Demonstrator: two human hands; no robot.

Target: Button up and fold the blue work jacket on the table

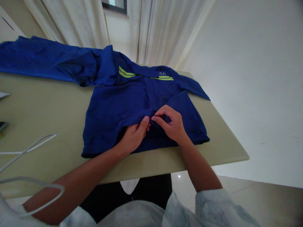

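Note:
A blue work jacket with yellow-green reflective strips lies front up on the table, its collar end away from me. At its lower front, my left hand is closed on the edge of the front placket, thumb on top and fingers under the cloth. Close beside it, my right hand pinches the other front edge between thumb and forefinger. The two edges meet between my fingertips, and the raised cloth hides whatever fastening is there. Farther up, the front lies closed along the placket.
Blue trousers or similar blue cloth stretch along the far left of the table. White cables loop at the left, near a dark object at the edge of view. A white wall stands right, curtains behind.

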